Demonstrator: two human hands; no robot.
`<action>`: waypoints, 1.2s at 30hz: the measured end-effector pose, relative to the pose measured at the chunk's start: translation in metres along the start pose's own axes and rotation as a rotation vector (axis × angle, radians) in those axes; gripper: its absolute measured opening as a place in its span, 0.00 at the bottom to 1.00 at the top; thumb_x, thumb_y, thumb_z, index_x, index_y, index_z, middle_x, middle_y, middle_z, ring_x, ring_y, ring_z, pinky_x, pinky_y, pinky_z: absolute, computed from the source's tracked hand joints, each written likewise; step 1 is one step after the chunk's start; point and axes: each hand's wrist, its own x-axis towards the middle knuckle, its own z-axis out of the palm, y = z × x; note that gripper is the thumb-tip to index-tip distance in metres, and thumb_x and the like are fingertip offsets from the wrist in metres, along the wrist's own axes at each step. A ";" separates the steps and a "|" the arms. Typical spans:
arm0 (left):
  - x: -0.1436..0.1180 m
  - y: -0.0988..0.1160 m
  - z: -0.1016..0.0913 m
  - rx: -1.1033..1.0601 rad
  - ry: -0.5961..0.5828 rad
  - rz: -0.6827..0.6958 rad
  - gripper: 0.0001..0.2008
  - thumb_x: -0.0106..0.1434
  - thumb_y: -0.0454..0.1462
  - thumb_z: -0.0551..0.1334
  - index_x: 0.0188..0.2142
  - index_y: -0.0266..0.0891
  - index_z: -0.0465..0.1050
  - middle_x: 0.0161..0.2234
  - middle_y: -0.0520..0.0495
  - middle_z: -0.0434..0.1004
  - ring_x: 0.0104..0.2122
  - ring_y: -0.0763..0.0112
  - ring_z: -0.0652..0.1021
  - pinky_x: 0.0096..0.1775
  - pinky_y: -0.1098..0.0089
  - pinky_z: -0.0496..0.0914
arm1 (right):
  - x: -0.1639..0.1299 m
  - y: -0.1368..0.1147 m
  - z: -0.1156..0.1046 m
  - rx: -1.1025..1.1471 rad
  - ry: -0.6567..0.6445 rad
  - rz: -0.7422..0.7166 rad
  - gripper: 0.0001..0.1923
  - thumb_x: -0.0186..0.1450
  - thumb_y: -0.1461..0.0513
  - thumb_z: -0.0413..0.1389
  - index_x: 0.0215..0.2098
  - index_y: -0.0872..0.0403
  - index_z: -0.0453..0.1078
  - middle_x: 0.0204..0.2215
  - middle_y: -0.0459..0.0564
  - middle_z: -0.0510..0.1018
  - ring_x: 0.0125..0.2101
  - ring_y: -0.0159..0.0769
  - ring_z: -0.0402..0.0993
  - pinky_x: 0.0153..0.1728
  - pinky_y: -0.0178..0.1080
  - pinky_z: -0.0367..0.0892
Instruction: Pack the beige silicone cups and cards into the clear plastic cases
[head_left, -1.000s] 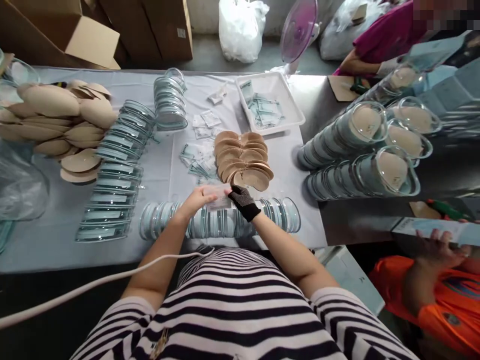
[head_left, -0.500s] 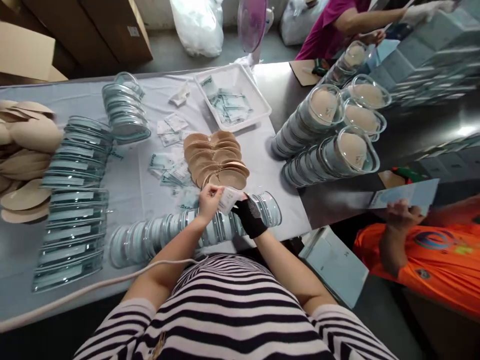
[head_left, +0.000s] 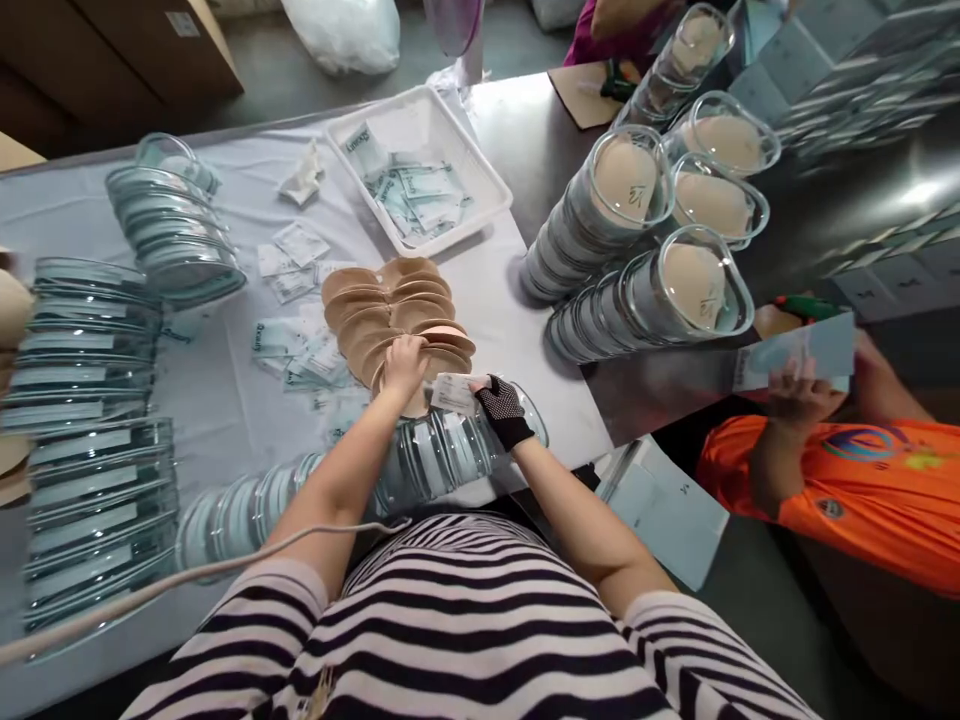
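Note:
My bare left hand [head_left: 405, 366] is at the near end of a row of nested beige stick-on bras [head_left: 390, 305], its fingers closed at the front bra's edge. Part of that bra is hidden under the hand. In a black fingerless glove, my right hand [head_left: 502, 404] pinches a small white printed packet [head_left: 454, 392] by its right end. Below both hands lies a long row of clear plastic cases [head_left: 431, 455] on the white cloth. Loose printed packets [head_left: 304, 345] are scattered left of the bras.
A white tray [head_left: 495, 195] holds more packets. Case stacks stand on the left [head_left: 97, 500], at the back left [head_left: 176, 225] and on the right [head_left: 600, 215]. A cable [head_left: 247, 555] crosses my left forearm. A person in orange [head_left: 847, 480] holds a pale blue box at right.
My left hand has let go of the packet and moved forward onto the bras. The right hand keeps the packet. The view has shifted, moving the table's contents leftward.

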 end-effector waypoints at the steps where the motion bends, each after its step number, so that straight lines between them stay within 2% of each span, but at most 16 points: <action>1: -0.001 -0.001 -0.001 -0.014 -0.009 0.021 0.09 0.64 0.35 0.60 0.45 0.40 0.73 0.47 0.41 0.76 0.50 0.56 0.74 0.51 0.61 0.66 | 0.002 0.000 -0.001 -0.010 -0.010 -0.008 0.16 0.64 0.54 0.55 0.43 0.55 0.76 0.39 0.53 0.82 0.40 0.41 0.78 0.46 0.44 0.72; 4: -0.004 -0.006 -0.005 -0.066 -0.105 0.043 0.12 0.65 0.37 0.59 0.48 0.40 0.73 0.48 0.41 0.77 0.48 0.59 0.76 0.49 0.64 0.67 | 0.013 -0.001 0.001 -0.079 0.005 -0.062 0.16 0.62 0.56 0.58 0.44 0.55 0.77 0.54 0.57 0.76 0.53 0.45 0.73 0.56 0.47 0.67; 7: -0.002 -0.012 -0.014 -0.076 -0.289 -0.022 0.11 0.63 0.40 0.60 0.42 0.40 0.77 0.42 0.41 0.80 0.45 0.56 0.77 0.47 0.63 0.68 | 0.028 -0.004 0.009 -0.179 0.005 -0.131 0.09 0.58 0.59 0.62 0.36 0.55 0.78 0.61 0.57 0.70 0.61 0.48 0.65 0.63 0.49 0.60; 10: 0.001 -0.012 -0.033 -0.369 -0.355 -0.089 0.16 0.64 0.47 0.58 0.39 0.37 0.77 0.31 0.44 0.80 0.34 0.59 0.78 0.39 0.65 0.70 | 0.038 -0.019 0.014 -0.197 -0.022 -0.155 0.08 0.60 0.59 0.62 0.35 0.55 0.78 0.56 0.57 0.74 0.55 0.47 0.70 0.59 0.48 0.65; 13: -0.007 -0.002 -0.061 -0.698 -0.374 -0.035 0.25 0.63 0.54 0.57 0.39 0.33 0.77 0.26 0.47 0.77 0.26 0.65 0.75 0.32 0.68 0.70 | 0.039 -0.048 0.013 -0.230 -0.046 -0.190 0.10 0.64 0.56 0.57 0.37 0.55 0.77 0.43 0.56 0.80 0.44 0.44 0.76 0.49 0.47 0.71; 14: -0.013 0.002 -0.071 -0.740 -0.375 0.001 0.25 0.62 0.55 0.59 0.39 0.33 0.77 0.27 0.46 0.78 0.25 0.66 0.75 0.31 0.68 0.70 | 0.037 -0.059 0.012 -0.249 -0.034 -0.245 0.11 0.65 0.56 0.57 0.36 0.54 0.76 0.42 0.56 0.80 0.44 0.45 0.76 0.49 0.47 0.71; 16: -0.026 0.011 -0.091 -0.762 -0.351 0.040 0.24 0.59 0.54 0.63 0.40 0.34 0.78 0.27 0.46 0.78 0.25 0.68 0.74 0.30 0.69 0.69 | 0.031 -0.083 0.007 -0.266 0.025 -0.419 0.09 0.62 0.56 0.60 0.31 0.53 0.75 0.48 0.57 0.78 0.51 0.47 0.73 0.56 0.49 0.67; 19: -0.047 0.019 -0.117 -0.769 -0.280 -0.027 0.19 0.55 0.50 0.69 0.34 0.35 0.78 0.20 0.50 0.73 0.20 0.71 0.70 0.24 0.71 0.66 | 0.018 -0.113 0.002 -0.228 0.114 -0.666 0.09 0.57 0.56 0.65 0.26 0.52 0.72 0.60 0.52 0.69 0.63 0.48 0.59 0.67 0.51 0.52; 21: -0.062 0.021 -0.128 -0.799 -0.249 -0.062 0.18 0.52 0.49 0.71 0.30 0.35 0.76 0.17 0.52 0.68 0.17 0.74 0.68 0.21 0.73 0.63 | 0.006 -0.126 0.002 -0.182 0.164 -0.737 0.11 0.55 0.56 0.66 0.26 0.51 0.70 0.62 0.49 0.67 0.65 0.48 0.57 0.68 0.51 0.49; 23: -0.077 0.022 -0.132 -0.882 -0.208 -0.067 0.19 0.53 0.49 0.71 0.34 0.35 0.77 0.19 0.52 0.71 0.16 0.76 0.66 0.19 0.73 0.62 | -0.012 -0.132 0.007 -0.117 0.223 -0.728 0.11 0.55 0.56 0.66 0.26 0.51 0.70 0.63 0.50 0.66 0.63 0.47 0.61 0.66 0.50 0.55; 25: -0.094 0.022 -0.131 -0.988 -0.093 -0.090 0.22 0.55 0.50 0.69 0.40 0.36 0.76 0.23 0.51 0.74 0.16 0.77 0.66 0.18 0.74 0.61 | -0.034 -0.133 0.015 -0.068 0.254 -0.663 0.12 0.55 0.55 0.66 0.26 0.52 0.70 0.62 0.54 0.67 0.61 0.47 0.65 0.62 0.48 0.62; 27: -0.112 0.021 -0.128 -1.056 0.058 -0.149 0.21 0.56 0.52 0.67 0.38 0.36 0.75 0.22 0.52 0.73 0.15 0.78 0.66 0.17 0.74 0.60 | -0.057 -0.130 0.025 -0.057 0.259 -0.597 0.12 0.57 0.55 0.64 0.24 0.52 0.69 0.62 0.56 0.68 0.60 0.48 0.66 0.60 0.48 0.64; 29: -0.128 0.019 -0.127 -1.052 0.122 -0.192 0.19 0.57 0.52 0.66 0.32 0.37 0.73 0.18 0.54 0.68 0.15 0.77 0.65 0.17 0.74 0.60 | -0.077 -0.127 0.034 -0.079 0.269 -0.585 0.12 0.59 0.56 0.62 0.23 0.52 0.69 0.62 0.56 0.68 0.61 0.47 0.65 0.62 0.49 0.62; 32: -0.147 0.014 -0.132 -0.939 0.058 -0.160 0.19 0.57 0.52 0.66 0.29 0.38 0.72 0.14 0.55 0.64 0.15 0.74 0.66 0.19 0.73 0.61 | -0.099 -0.130 0.040 -0.162 0.306 -0.661 0.08 0.61 0.58 0.61 0.26 0.52 0.72 0.65 0.53 0.64 0.65 0.46 0.58 0.65 0.50 0.56; 34: -0.154 0.010 -0.138 -0.887 -0.007 -0.118 0.21 0.57 0.54 0.65 0.35 0.36 0.75 0.17 0.53 0.69 0.17 0.72 0.70 0.22 0.72 0.64 | -0.106 -0.138 0.038 -0.265 0.299 -0.717 0.07 0.61 0.57 0.62 0.27 0.52 0.73 0.66 0.49 0.62 0.68 0.47 0.52 0.67 0.52 0.51; 36: -0.157 0.005 -0.144 -0.852 -0.065 -0.075 0.27 0.57 0.55 0.65 0.44 0.36 0.76 0.25 0.49 0.77 0.24 0.68 0.75 0.26 0.70 0.68 | -0.109 -0.148 0.032 -0.381 0.270 -0.751 0.08 0.61 0.56 0.62 0.28 0.51 0.73 0.68 0.46 0.59 0.70 0.49 0.44 0.69 0.56 0.44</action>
